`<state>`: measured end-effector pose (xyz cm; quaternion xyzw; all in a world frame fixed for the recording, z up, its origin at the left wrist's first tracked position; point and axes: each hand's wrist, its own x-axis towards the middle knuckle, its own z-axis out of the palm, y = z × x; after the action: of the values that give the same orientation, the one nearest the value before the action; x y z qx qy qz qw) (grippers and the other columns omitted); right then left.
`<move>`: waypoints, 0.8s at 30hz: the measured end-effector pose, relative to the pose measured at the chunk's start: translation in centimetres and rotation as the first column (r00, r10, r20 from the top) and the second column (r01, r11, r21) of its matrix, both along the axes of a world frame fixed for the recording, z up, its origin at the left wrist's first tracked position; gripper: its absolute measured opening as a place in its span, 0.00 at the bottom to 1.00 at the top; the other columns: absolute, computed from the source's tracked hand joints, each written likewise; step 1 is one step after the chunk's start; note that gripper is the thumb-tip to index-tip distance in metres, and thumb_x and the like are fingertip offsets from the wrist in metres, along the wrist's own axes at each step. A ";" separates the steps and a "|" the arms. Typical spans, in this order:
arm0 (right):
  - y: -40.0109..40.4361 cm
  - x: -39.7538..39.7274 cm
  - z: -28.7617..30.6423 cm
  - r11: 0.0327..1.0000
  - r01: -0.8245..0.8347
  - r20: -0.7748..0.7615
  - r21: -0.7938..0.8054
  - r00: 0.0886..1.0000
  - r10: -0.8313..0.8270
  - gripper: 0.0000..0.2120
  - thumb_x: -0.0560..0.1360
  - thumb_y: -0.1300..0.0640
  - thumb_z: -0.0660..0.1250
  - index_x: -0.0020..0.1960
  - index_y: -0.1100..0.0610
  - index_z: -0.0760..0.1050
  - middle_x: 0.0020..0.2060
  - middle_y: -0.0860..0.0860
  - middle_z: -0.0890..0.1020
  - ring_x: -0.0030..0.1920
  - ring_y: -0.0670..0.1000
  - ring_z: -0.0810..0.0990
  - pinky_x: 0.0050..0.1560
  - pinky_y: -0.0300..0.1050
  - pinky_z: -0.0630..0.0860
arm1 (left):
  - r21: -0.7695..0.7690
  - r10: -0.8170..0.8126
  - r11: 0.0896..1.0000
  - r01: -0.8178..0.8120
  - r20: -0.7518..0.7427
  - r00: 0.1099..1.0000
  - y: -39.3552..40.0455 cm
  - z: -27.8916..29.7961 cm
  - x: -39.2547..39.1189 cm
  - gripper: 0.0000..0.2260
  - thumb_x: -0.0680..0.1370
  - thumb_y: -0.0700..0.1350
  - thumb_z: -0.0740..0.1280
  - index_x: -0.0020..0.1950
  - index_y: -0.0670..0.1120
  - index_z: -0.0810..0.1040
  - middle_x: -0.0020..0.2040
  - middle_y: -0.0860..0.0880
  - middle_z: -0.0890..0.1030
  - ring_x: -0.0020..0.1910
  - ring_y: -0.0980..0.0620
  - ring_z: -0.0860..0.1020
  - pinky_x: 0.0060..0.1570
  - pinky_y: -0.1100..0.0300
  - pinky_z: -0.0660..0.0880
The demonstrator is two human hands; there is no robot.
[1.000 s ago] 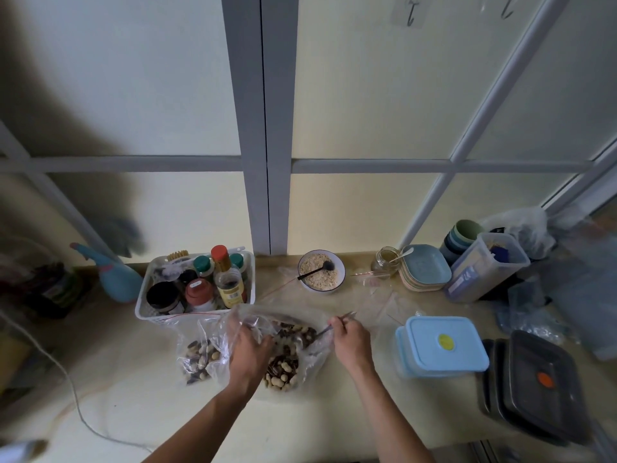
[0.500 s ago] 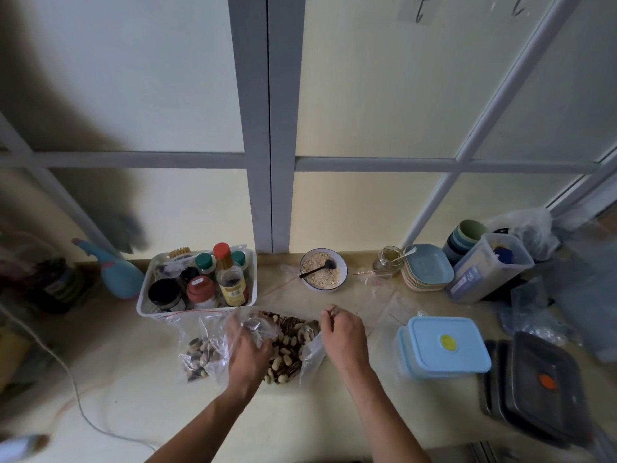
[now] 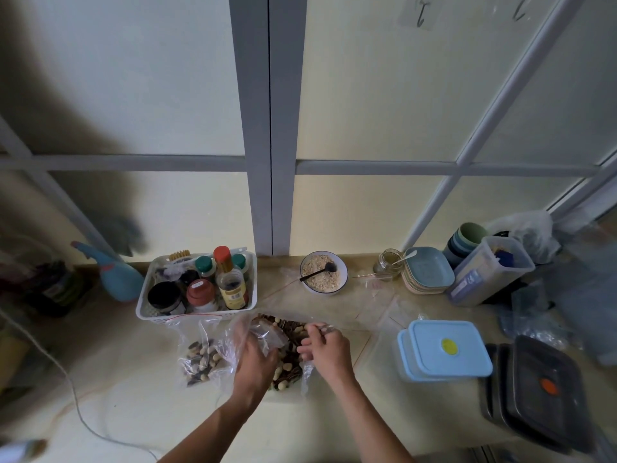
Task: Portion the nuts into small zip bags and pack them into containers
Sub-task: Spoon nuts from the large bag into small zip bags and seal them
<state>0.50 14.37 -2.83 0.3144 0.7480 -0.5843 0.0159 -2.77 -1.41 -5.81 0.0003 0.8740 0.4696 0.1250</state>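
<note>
two hands at a crinkled bag of nuts

a large clear bag of nuts [image 3: 287,362], glossy and wrinkled, lies on the pale glossy counter [image 3: 150,406]. its film is gripped by the left hand [image 3: 255,360]; a thin utensil, too blurred to name, is pinched by the right hand [image 3: 325,345] over the nuts. a small filled zip bag [image 3: 200,357] lies just left. a rounded blue lidded container [image 3: 444,350] and black containers [image 3: 541,392] sit right, below a grey-framed window.

Ahead of you a white basket [image 3: 197,314] holds bottles and jars. Beside it stands a bowl of oats [image 3: 323,273] with a black spoon [image 3: 317,273]; stacked plates [image 3: 427,272] sit further right.
</note>
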 end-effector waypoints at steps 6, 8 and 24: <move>1.7 0.3 0.8 0.980 0.194 0.016 -0.050 0.981 -0.194 0.11 0.82 0.57 0.64 0.48 0.60 0.83 0.32 0.55 0.86 0.32 0.54 0.87 0.33 0.46 0.82 | 0.012 -0.020 1.000 0.020 0.056 0.998 -0.2 -1.4 -0.2 0.21 0.74 0.47 0.67 0.64 0.59 0.64 0.63 0.50 0.70 0.62 0.45 0.72 0.63 0.42 0.75; 2.8 0.1 1.5 0.977 0.213 0.009 -0.018 0.977 -0.213 0.13 0.82 0.56 0.63 0.45 0.58 0.83 0.30 0.54 0.85 0.31 0.54 0.86 0.39 0.52 0.84 | -0.012 -0.056 0.998 0.057 0.065 0.996 -0.4 -2.5 -0.5 0.19 0.73 0.52 0.65 0.63 0.57 0.69 0.62 0.51 0.69 0.62 0.47 0.73 0.63 0.43 0.75; 4.9 -0.4 7.0 0.996 -0.092 -0.047 0.019 0.995 0.093 0.13 0.81 0.53 0.63 0.46 0.54 0.85 0.34 0.55 0.86 0.34 0.54 0.86 0.36 0.43 0.78 | -0.156 -0.180 0.972 0.177 -0.003 0.984 1.5 0.2 -1.4 0.33 0.73 0.48 0.75 0.68 0.46 0.58 0.52 0.52 0.73 0.49 0.50 0.75 0.44 0.61 0.70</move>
<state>0.10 19.23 4.17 0.2655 0.7668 -0.5840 0.0225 -4.16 0.13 -5.65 0.0732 0.9055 0.3868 0.1586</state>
